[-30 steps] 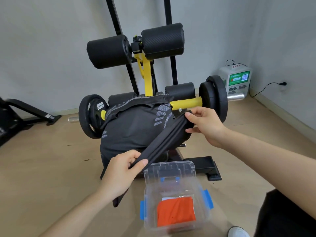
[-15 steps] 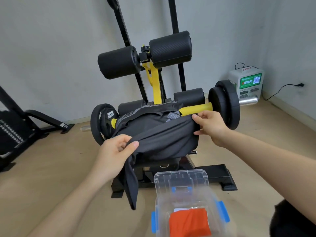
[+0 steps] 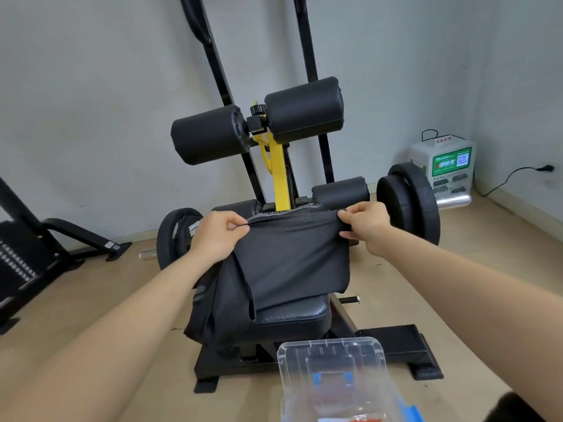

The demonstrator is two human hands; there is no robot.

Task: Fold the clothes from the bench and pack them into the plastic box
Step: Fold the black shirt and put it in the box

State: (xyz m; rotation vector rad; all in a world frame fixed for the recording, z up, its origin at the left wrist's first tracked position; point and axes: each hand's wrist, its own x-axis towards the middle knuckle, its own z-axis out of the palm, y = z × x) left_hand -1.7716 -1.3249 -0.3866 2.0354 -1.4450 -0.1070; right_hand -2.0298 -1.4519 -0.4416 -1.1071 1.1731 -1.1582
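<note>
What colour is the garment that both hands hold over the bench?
The garment is black, as the head view shows.

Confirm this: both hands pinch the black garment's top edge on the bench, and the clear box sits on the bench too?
No: the head view shows the box on the floor before the bench. The left hand and right hand do pinch the garment by its top edge.
</note>
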